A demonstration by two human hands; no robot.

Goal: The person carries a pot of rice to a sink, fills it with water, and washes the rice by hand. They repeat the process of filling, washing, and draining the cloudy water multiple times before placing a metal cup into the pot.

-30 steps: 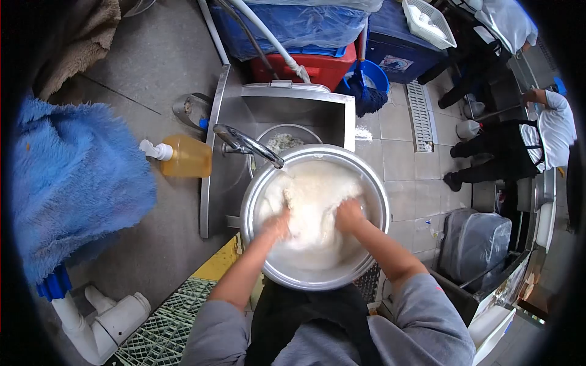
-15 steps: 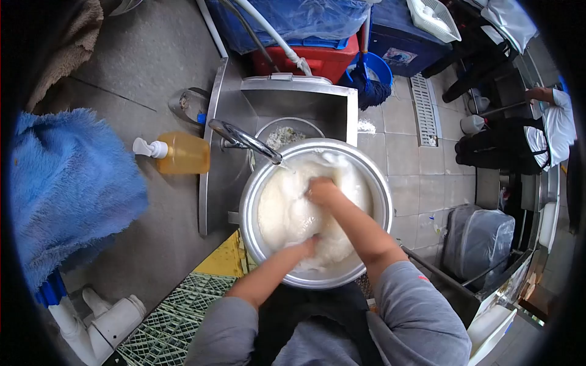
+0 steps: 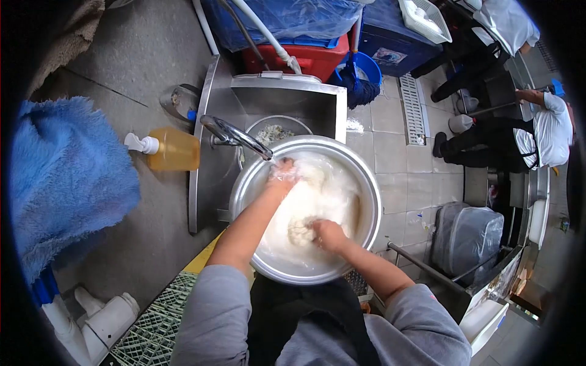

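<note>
A large round metal pot [image 3: 373, 201] holds white rice [image 3: 300, 233] in cloudy water. My left hand [image 3: 282, 174] is at the pot's far left side, just under the tap [image 3: 241, 138], its fingers blurred by splashing water. Lower and to the right, my right hand [image 3: 328, 235] is curled against a clump of the rice that rises above the water. Its fingertips are hidden in the rice. Water appears to run from the tap's end into the pot.
The pot stands over a steel sink [image 3: 287, 100], where a bowl with food scraps [image 3: 271, 133] sits behind it. On the left counter are a soap pump bottle [image 3: 174, 149] and a blue towel [image 3: 79, 177]. A mop [image 3: 360, 88] stands beyond; two people [image 3: 543, 131] work at right.
My left hand has moved from the pot's near side up to the tap. My right hand has come back toward me, beside a rice clump. The view has shifted slightly.
</note>
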